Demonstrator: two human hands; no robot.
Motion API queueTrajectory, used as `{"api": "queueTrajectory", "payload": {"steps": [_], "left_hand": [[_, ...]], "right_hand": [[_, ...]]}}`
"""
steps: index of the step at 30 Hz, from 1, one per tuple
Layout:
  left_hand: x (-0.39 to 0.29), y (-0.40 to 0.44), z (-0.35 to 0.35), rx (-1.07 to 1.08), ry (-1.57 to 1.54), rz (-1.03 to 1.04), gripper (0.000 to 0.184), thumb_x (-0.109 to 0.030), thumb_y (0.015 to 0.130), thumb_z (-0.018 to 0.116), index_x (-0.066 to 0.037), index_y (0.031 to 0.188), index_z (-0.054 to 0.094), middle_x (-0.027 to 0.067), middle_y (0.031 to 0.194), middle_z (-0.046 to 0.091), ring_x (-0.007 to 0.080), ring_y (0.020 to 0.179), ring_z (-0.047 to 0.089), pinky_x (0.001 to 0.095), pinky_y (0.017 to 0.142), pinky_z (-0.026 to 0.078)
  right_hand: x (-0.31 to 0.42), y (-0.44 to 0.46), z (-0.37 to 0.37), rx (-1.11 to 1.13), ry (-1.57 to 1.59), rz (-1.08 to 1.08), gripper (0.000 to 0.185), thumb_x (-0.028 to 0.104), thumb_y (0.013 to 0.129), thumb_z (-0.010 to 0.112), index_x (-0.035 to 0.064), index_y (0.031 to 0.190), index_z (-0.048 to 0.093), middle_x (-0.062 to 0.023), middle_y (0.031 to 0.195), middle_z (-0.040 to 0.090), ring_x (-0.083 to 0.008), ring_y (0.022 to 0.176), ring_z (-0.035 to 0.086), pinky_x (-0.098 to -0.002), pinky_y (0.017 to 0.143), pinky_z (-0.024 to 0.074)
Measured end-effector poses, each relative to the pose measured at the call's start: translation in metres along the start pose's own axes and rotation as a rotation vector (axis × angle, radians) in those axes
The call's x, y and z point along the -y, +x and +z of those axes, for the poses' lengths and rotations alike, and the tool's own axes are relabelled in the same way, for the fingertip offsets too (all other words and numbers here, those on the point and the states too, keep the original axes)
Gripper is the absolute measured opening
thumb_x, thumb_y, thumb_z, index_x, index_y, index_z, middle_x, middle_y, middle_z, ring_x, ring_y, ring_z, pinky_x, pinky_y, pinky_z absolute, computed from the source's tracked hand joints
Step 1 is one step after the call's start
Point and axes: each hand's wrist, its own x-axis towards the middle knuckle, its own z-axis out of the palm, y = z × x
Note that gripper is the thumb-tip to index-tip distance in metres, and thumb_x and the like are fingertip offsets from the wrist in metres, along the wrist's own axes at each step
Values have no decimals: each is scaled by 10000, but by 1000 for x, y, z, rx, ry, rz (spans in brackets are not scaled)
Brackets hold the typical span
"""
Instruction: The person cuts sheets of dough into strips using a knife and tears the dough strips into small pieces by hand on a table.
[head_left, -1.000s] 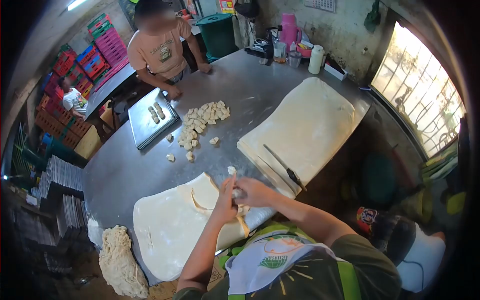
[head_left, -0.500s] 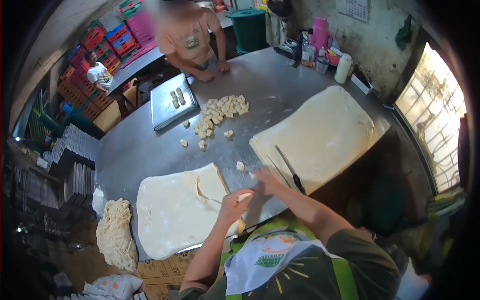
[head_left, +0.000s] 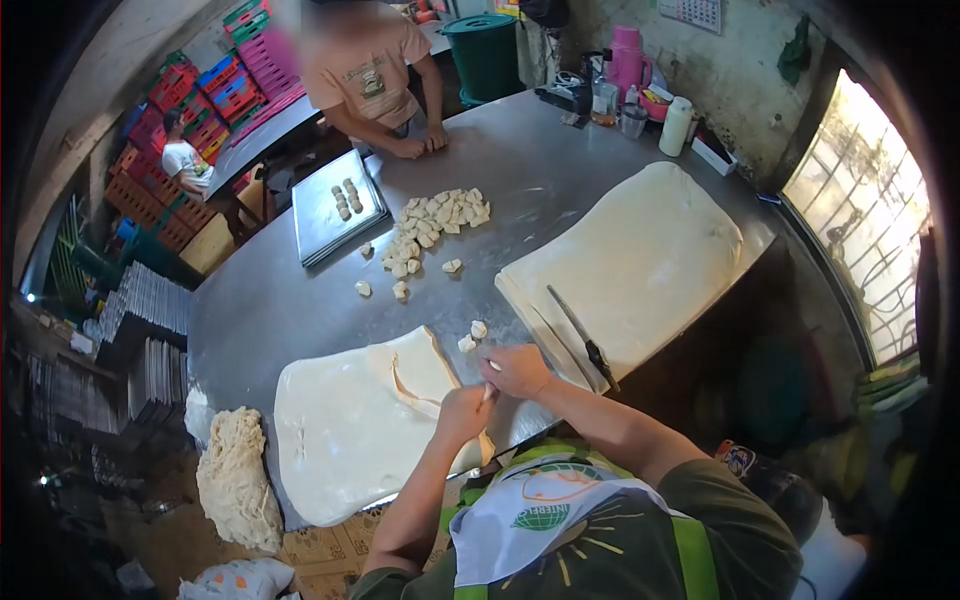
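Observation:
My left hand (head_left: 464, 414) is closed round a strip of dough (head_left: 488, 392), most of it hidden in the fingers. My right hand (head_left: 517, 372) grips the same dough at its upper end, close against the left. Just beyond my right hand lie two small dough pieces (head_left: 467, 343) on the metal table (head_left: 330, 310). A thick slab of dough (head_left: 340, 430), cut open near its right edge, lies beside my left hand. To the right, a larger dough slab (head_left: 630, 260) carries a knife (head_left: 578, 328) with a black handle.
Many cut dough pieces (head_left: 425, 225) are heaped mid-table, near a stack of trays (head_left: 325, 225) with several dough balls. Rough dough (head_left: 238, 475) sits at the left edge. A person (head_left: 375, 80) leans on the far side. A pink thermos (head_left: 626, 62) and bottles stand at the back right.
A second small dough piece now lies beside the one on the table. My right hand has come back against my left, onto the dough strip. The view has shifted slightly.

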Motion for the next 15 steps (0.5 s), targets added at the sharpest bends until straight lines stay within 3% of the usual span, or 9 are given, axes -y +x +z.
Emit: {"api": "queueTrajectory", "payload": {"steps": [2,4,5,6,8,9,10,12,15], "left_hand": [[-12,-3,-11,129,153,95,282,30,802,606,9,1076,669,76,759,648,245,677,644,363,672,525],[-18,-8,-21,25,-275,-46,290,50,822,564,3,1087,674,74,786,666,209,698,647,346,672,524],[-17,-4,-25,-41,-489,-114,298,61,832,543,0,1092,676,73,799,675,190,709,649,337,672,524],[-9,-3,-21,-36,-492,-113,298,61,832,543,0,1092,676,73,799,675,190,709,649,337,672,524],[23,8,0,-388,-270,137,304,65,848,522,-15,1092,685,70,837,695,167,731,647,324,671,522],[31,23,-1,-571,-151,279,308,67,856,512,-22,1092,689,68,856,705,155,742,646,317,671,522],[28,30,-8,-572,-157,287,308,67,856,512,-22,1092,689,68,856,705,155,742,646,317,671,522],[27,22,-21,-379,-338,222,251,18,848,596,-26,1077,689,96,873,716,219,782,679,344,716,536],[34,22,-14,-255,-415,115,243,-10,841,644,-29,1079,690,108,889,723,253,807,697,360,736,543]], "right_hand": [[-67,13,65,-59,161,65,249,231,863,659,71,1053,641,-161,943,614,-358,867,626,-401,757,525],[-133,30,122,-150,503,161,255,220,856,656,70,1062,636,-163,944,608,-355,854,627,-399,735,529],[-104,34,96,-160,497,157,255,220,856,656,70,1062,636,-163,944,608,-355,854,627,-399,735,529],[-73,13,77,-168,365,34,263,223,858,653,68,1071,633,-167,956,607,-354,850,628,-403,729,530],[1,-4,25,-180,93,-214,279,230,863,647,65,1088,626,-174,979,604,-353,842,630,-411,715,531],[12,6,13,-196,79,-223,279,230,863,647,65,1088,626,-174,979,604,-353,842,630,-411,715,531],[20,8,6,-184,168,-234,311,256,844,672,63,1085,634,-184,978,619,-358,863,638,-426,729,528],[35,-7,16,-118,381,-232,378,309,805,723,60,1080,648,-203,976,648,-368,904,655,-456,757,522],[41,-2,23,-254,272,-214,348,253,800,730,52,1064,623,-189,1017,625,-370,918,638,-435,760,520]]}}
